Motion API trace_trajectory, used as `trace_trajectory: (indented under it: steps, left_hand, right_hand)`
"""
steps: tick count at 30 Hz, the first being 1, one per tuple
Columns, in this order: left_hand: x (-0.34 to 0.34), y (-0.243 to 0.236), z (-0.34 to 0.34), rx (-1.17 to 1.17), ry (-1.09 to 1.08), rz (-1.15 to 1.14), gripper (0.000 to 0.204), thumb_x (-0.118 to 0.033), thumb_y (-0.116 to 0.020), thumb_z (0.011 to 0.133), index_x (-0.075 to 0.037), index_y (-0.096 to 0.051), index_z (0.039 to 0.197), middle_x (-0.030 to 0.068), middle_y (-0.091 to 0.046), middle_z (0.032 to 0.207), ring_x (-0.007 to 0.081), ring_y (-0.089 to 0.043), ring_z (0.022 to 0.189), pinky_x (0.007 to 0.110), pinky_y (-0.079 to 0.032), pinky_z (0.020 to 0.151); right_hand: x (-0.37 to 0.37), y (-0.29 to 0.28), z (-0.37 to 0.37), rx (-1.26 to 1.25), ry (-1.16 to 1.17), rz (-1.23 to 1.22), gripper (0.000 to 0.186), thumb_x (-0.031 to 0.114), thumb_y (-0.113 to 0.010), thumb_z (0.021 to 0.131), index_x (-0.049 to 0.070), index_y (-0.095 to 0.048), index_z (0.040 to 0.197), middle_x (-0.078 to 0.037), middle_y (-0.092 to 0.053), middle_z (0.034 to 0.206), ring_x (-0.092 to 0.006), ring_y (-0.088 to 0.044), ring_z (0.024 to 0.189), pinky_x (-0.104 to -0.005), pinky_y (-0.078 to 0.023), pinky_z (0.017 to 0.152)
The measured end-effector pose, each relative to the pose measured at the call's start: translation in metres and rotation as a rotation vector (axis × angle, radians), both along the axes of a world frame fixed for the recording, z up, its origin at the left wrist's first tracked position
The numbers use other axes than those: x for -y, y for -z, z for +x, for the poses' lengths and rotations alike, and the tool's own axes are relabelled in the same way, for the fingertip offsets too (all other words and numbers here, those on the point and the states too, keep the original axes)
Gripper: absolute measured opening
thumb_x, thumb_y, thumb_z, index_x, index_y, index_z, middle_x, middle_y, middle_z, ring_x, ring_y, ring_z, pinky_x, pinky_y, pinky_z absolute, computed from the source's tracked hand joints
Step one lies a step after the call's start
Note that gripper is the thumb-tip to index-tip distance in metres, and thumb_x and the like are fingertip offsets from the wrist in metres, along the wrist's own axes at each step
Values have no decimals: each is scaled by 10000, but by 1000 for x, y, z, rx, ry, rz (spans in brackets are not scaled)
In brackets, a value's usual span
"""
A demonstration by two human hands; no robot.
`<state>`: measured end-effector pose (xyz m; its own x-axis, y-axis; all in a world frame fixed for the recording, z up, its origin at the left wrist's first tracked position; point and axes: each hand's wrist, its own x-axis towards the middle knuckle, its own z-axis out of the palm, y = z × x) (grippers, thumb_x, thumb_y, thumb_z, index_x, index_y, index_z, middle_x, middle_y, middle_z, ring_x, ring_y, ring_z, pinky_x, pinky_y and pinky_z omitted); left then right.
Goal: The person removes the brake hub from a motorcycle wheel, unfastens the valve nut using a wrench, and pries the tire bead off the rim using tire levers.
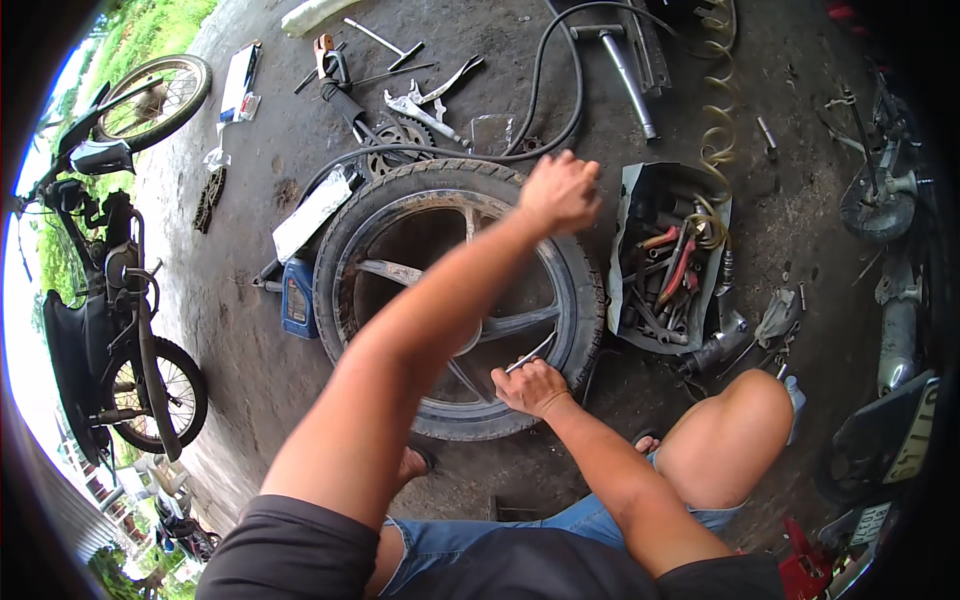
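A motorcycle wheel (340,310) with a spoked alloy rim and black tyre lies flat in front of me. My left hand (560,190) is raised over the tyre's upper right, slightly blurred, with its fingers curled; I cannot make out whether they hold anything. My right hand (530,385) grips a slim metal tyre lever (537,352) angled to the rim at the lower right. My left forearm crosses and hides part of the wheel's middle.
A tray of tools (668,270) stands right of the wheel. A blue jug (298,300) lies at its left. Above are a hose (575,100), coiled line (722,90), sprocket (400,135) and loose tools (430,90). A motorbike (120,280) stands left; parts (900,320) line the right.
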<state>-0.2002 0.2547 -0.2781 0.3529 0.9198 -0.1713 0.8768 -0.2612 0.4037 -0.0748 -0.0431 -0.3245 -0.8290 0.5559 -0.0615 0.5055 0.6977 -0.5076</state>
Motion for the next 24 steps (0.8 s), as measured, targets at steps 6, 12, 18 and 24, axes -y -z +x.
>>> trace_trajectory:
  steps: [6,12,18,24]
  left_hand:
    - [46,14,92,481,-750,273,240,-184,-566,988,-68,-615,1193,156,-660,1061,351,-612,1028,459,-456,879]
    - [47,20,86,623,-641,460,309,-179,-632,922,-57,-599,1204,148,-629,1049,356,-594,1029,459,-456,888]
    - [48,27,88,611,-624,378,367,-222,-687,892,-60,-584,1205,159,-615,1055,354,-609,988,439,-495,854]
    - [56,19,81,705,-674,450,296,-192,-684,915,-45,-594,1156,170,-600,1008,362,-607,950,436,-493,828]
  right_hand:
    - [12,26,5,-8,9,-7,419,382,-591,950,162,-668,1298,-130,-746,1206,-269,-708,1134,-428,-527,978]
    - [46,44,16,-864,707,-1707,574,362,-454,1040,90,-486,1544,-99,-437,1643,-247,-354,1540,-417,-272,1264]
    - [31,26,10,-631,702,-1611,572,357,-464,1035,94,-492,1543,-102,-436,1643,-244,-349,1542,-416,-258,1268]
    - [-5,-14,3,235,-58,-453,546,348,-460,1041,95,-518,1521,-110,-482,1607,-226,-416,1502,-405,-317,1239]
